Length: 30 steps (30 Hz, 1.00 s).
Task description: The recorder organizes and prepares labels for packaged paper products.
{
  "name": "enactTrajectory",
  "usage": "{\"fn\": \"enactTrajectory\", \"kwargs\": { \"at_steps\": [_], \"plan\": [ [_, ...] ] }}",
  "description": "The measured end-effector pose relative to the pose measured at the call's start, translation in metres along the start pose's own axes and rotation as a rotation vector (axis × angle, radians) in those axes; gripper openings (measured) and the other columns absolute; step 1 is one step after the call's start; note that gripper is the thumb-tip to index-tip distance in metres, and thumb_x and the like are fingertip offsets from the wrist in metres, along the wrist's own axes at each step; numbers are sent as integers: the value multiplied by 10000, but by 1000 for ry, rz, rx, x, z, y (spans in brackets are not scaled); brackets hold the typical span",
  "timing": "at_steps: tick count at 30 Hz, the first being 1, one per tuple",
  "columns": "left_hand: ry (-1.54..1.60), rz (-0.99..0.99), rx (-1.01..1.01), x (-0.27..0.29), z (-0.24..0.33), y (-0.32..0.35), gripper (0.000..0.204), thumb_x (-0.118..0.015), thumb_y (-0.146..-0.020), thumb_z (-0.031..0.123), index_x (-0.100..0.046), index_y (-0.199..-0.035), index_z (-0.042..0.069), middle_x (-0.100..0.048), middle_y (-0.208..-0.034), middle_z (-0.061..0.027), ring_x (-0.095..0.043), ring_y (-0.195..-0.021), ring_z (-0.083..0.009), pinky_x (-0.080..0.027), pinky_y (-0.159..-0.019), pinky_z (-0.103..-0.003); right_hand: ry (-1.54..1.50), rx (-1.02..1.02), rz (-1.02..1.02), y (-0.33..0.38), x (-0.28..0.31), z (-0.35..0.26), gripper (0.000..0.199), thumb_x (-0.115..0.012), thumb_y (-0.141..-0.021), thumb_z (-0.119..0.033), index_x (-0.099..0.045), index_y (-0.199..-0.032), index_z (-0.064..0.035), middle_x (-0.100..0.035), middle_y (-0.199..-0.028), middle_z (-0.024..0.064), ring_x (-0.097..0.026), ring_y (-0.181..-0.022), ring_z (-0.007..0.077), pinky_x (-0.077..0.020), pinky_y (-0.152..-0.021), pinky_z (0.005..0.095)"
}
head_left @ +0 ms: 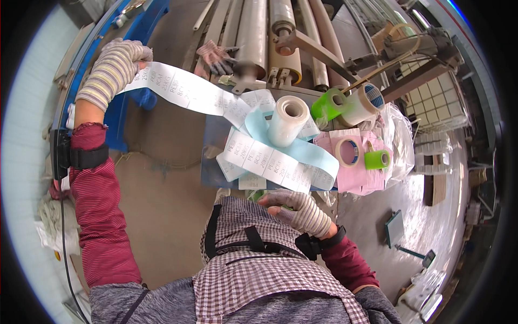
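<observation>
My left hand [123, 63], in a striped fingerless glove, is stretched out to the far left. Its fingers pinch the end of a long white strip of printed labels [183, 93]. From there the strip runs to the bench, where more of it lies in loops with a pale blue backing [318, 159]. My right hand [298, 211], gloved the same way, is curled in front of my apron by the near edge of the bench. A bit of green shows around its fingers, but what it holds is hidden. A clear film roll [288, 121] stands upright among the label loops.
Green tape rolls [329, 104], a wide clear tape roll [367, 102] and a tape ring [347, 152] sit on the bench's right, near pink sheets [356, 175]. Metal rollers [252, 40] lie beyond, with a loose glove [217, 58]. A blue frame [116, 116] stands left.
</observation>
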State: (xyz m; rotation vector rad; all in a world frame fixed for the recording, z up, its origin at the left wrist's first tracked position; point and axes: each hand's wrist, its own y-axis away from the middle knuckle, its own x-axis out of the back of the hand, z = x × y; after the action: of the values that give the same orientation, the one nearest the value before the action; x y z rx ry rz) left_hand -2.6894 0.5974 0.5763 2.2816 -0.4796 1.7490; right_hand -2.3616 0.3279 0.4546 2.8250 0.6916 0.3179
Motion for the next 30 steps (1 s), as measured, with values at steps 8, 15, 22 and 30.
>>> {"fn": "enactTrajectory", "kwargs": {
  "at_steps": [8, 15, 22, 30],
  "plan": [
    [-10, 27, -263, -30, -43, -40, 73, -630, -780, 132, -675, -837, 127, -635, -854, -77, -573, -894, -276, -385, -925, -393, -133, -56, 264, -33, -26, 2, 245, -587, -875, -143, -618, -1079, -11, -609, -980, 66, -572, -878, 143, -454, -801, 266],
    [229, 235, -537, -28, -27, -9, 79, -636, -645, 40, -631, -712, 81, -590, -761, -73, -576, -861, -264, -343, -1011, -435, 295, 273, 339, -139, -17, -54, 392, -660, -764, -75, -555, -1141, -45, -581, -1113, 109, -589, -949, 250, -453, -869, 329],
    [278, 296, -742, -11, -16, 19, 43, -627, -630, 79, -617, -671, 84, -560, -694, -56, -602, -880, -234, -346, -1019, -495, 722, 612, 369, -261, -6, -74, 551, -722, -667, -171, -546, -1184, -100, -567, -1135, 135, -546, -1047, 319, -437, -887, 404],
    [286, 614, -655, 16, -39, 20, 290, -652, -642, 81, -632, -929, 119, -603, -973, -91, -563, -1038, -272, -331, -1044, -441, 524, 526, 97, -204, -17, -113, 222, -692, -735, -193, -674, -902, -47, -644, -842, 100, -593, -837, 285, -453, -787, 381]
  ]
}}
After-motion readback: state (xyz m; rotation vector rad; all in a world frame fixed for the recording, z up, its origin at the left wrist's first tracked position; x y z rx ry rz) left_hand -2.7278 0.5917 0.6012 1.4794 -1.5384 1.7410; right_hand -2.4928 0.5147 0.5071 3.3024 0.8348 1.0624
